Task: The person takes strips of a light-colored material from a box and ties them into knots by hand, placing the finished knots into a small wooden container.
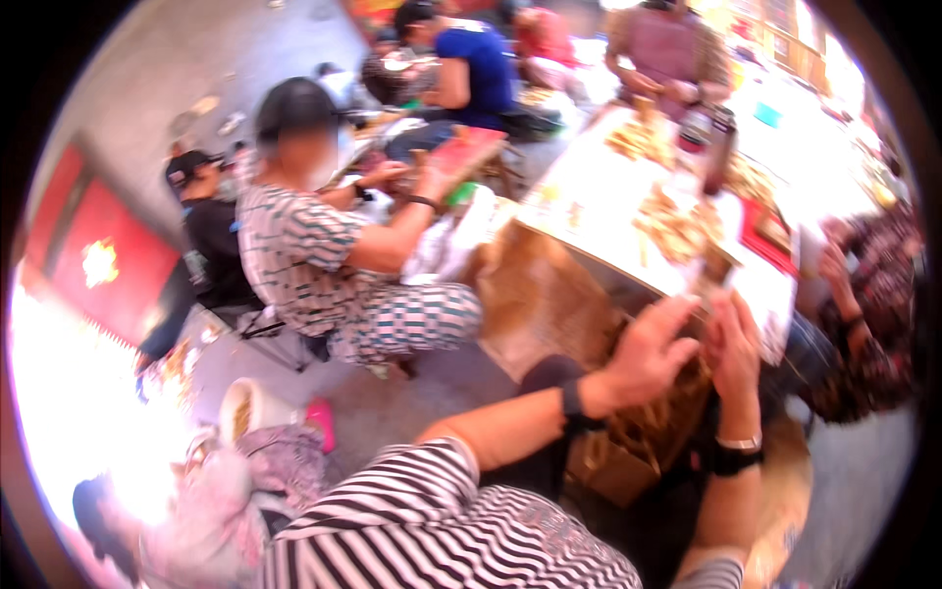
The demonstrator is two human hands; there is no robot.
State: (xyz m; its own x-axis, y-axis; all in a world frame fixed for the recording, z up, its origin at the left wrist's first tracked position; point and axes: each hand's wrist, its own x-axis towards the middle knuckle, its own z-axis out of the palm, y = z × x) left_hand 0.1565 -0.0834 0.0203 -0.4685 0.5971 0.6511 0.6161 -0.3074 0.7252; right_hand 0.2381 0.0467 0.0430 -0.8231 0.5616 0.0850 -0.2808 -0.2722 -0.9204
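Observation:
My left hand (651, 353) reaches to the near edge of a white table, its thumb apart from the fingers. Close beside it on the right is my right hand (734, 339), raised with its fingers fairly straight. Just beyond my fingertips stands a brown, block-like object (715, 266); blur hides whether either hand touches or grips it. A pile of pale tan strips or pieces (673, 224) lies on the table behind that object. Below my hands, brown strips (655, 427) fill a dark space above a cardboard box (614, 467).
The white table (574, 213) bears another tan pile (639, 140), a dark bottle (720, 151) and a red tray (765, 235). A brown sack or sheet (544, 294) hangs at its left side. People sit at the left and right; another person stands across the table. A white bucket (246, 412) is on the floor.

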